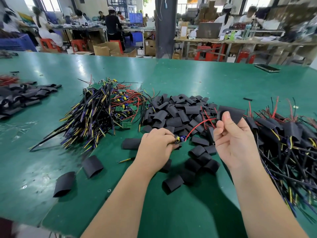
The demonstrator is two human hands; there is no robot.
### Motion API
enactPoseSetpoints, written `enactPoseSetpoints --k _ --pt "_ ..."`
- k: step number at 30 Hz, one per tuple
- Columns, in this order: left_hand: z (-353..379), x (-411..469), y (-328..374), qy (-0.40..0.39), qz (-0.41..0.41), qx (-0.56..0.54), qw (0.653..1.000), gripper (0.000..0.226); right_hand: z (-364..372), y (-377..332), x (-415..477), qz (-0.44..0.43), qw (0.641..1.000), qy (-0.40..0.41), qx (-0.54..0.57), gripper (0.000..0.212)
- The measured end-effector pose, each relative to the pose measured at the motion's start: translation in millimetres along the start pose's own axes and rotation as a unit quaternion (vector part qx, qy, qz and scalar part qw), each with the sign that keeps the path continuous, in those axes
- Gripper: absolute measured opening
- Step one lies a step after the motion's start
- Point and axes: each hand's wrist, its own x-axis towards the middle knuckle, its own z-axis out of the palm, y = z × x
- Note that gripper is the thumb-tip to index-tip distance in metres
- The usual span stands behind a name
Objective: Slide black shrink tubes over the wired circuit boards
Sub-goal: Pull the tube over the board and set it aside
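The small wired circuit board (179,140) is clamped in the left hand (156,146), just on the near side of the big heap of cut black shrink tubes (178,110). Only its end shows past the curled fingers: a yellow can-shaped capacitor with a blue one beside it. The rest is hidden inside the grip. A thin red wire (197,126) loops off the board and rises across the near edge of the heap to the fingertips of the right hand (235,136); whether those fingers pinch the wire I cannot tell.

The right hand is raised at the heap's right end and pinches one flat black shrink tube (231,114) between thumb and fingers. It is a matt, flattened sleeve, held clear of the board. The two hands are apart, with the red wire running between them.

Left of the heap lies a tangled pile of bare green boards (106,107) trailing black, yellow, purple and red leads. Right of the heap is a pile of boards already sleeved in black (288,134), their wires sticking out. On the near side of the heap a few loose black tubes (92,166) lie scattered. Far to the left of the heap is another stack of black sleeves (22,97).

All of it rests on the green table mat (188,74). Well beyond the heap, towards the right, lies a flat dark phone (266,68). Further back, people work at benches among red stools and cardboard boxes.
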Motion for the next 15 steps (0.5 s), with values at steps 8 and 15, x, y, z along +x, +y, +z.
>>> enactPoseSetpoints --k 8,15 --pt "-14 -5 -4 0.022 -0.016 -0.180 0.983 0.024 -5 -11 5 0.019 0.990 0.037 0.133 0.023" --pt "-13 -5 -3 0.061 -0.042 -0.282 0.956 0.028 -9 -10 6 0.035 0.996 -0.020 0.076 0.017"
